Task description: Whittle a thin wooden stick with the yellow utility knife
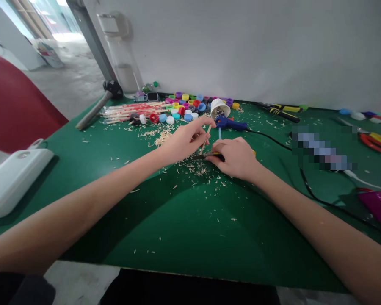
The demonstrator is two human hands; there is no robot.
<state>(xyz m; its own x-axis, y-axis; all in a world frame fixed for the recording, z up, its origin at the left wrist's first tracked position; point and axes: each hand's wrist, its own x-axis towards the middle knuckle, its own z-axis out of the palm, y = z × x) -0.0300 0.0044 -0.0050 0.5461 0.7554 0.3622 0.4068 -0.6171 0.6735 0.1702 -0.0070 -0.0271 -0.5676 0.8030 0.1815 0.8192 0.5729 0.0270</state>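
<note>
My left hand (186, 139) pinches a thin wooden stick (205, 140), which slants down toward the table. My right hand (236, 157) is wrapped round a knife with a yellow and black handle; its dark blade (198, 157) points left, close to the stick's lower end. Whether blade and stick touch, I cannot tell. Pale wood shavings (199, 170) lie scattered beneath both hands, and a thicker heap (164, 137) sits behind my left wrist. Just beyond my right hand rests a blue glue gun (231, 123) with a light blue glue stick (219, 134).
Several coloured bottle caps (186, 97) and a bundle of wrapped sticks (130, 111) lie along the back, near a tipped white cup (220, 108). A hammer (95, 110) and white box-like device (19, 180) are left. Pliers (281, 112) and a black cord (307, 186) are right.
</note>
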